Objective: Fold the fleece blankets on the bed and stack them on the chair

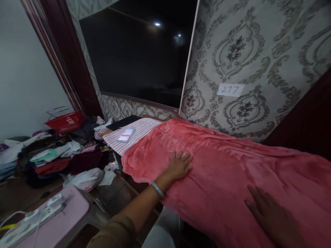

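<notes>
A coral-pink plush blanket (214, 165) lies spread over a long surface in front of me, with soft creases and a wavy left edge. My left hand (179, 166) rests flat on its left part, fingers apart, a bracelet (157, 189) around the wrist. Farther right and closer to me, my right hand (271, 213) lies on the same blanket, its fingers stretched out. Neither hand grips anything. Beyond the blanket's left edge shows a striped cloth (144, 126), and on it lies a flat, pixelated item (126, 134).
Heaped clothes (85, 162) and a red basket (66, 121) cover the left side. At the lower left, a power strip (38, 217) with cables sits on a pink stool (74, 206). A large television (142, 51) hangs behind, beside a paper label (230, 90) reading 277.
</notes>
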A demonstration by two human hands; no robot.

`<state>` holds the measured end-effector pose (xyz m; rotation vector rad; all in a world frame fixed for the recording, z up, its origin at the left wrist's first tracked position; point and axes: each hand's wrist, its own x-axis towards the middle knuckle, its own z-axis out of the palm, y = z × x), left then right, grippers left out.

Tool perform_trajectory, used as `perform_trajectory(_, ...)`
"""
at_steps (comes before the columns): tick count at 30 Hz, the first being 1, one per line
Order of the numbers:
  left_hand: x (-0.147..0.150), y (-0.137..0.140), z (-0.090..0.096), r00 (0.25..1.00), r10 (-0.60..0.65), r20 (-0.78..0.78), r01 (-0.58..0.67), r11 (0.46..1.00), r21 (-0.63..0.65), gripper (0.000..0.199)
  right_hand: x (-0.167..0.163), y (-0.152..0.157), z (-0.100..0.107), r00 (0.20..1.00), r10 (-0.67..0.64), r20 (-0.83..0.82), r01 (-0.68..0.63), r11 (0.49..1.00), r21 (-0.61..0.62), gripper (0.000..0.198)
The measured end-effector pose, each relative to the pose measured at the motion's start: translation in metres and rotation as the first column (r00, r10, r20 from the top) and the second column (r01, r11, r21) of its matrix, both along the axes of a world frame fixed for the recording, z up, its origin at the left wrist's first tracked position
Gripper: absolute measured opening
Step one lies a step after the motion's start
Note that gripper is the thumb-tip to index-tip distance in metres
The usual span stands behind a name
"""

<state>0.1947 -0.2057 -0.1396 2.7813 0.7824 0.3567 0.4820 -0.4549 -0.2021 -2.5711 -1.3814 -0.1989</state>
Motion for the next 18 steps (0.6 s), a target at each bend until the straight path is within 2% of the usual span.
perform_trajectory(3,0.0,0.001,0.001,0.998,-0.058,0.006,0.058,0.998,-0.007,0.054,-0.005,0.032,0.028,1.0,0.008,0.022,-0.007,1.0,-0.027,0.069)
perform_trajectory(5,0.0,0.003,0.002,0.996,-0.086,0.001,0.086,0.996,-0.012,0.051,-0.013,0.064,0.047,0.995,0.092,0.05,-0.089,0.995,-0.047,0.062)
perform_trajectory(8,-0.001,0.004,0.003,0.994,-0.113,-0.002,0.113,0.993,-0.024,0.05,-0.03,0.109,0.066,0.996,0.087,0.025,-0.084,0.99,-0.115,0.059)
perform_trajectory(11,-0.001,0.002,0.004,0.994,-0.104,-0.015,0.104,0.994,-0.031,0.051,-0.044,0.13,0.066,0.999,0.048,0.015,-0.045,0.983,-0.176,0.057)
perform_trajectory(14,-0.008,0.002,0.008,0.993,-0.095,-0.065,0.092,0.995,-0.045,0.055,-0.047,0.13,0.054,0.997,0.045,0.057,-0.036,0.988,-0.153,0.057)
perform_trajectory(16,-0.019,0.01,0.016,0.985,-0.135,-0.107,0.128,0.989,-0.071,0.058,-0.044,0.126,0.047,0.996,0.051,0.071,-0.041,0.989,-0.139,0.056)
perform_trajectory(18,-0.038,0.026,0.027,0.991,-0.104,-0.08,0.1,0.994,-0.051,0.053,-0.04,0.125,0.043,0.995,0.061,0.08,-0.05,0.991,-0.127,0.056)
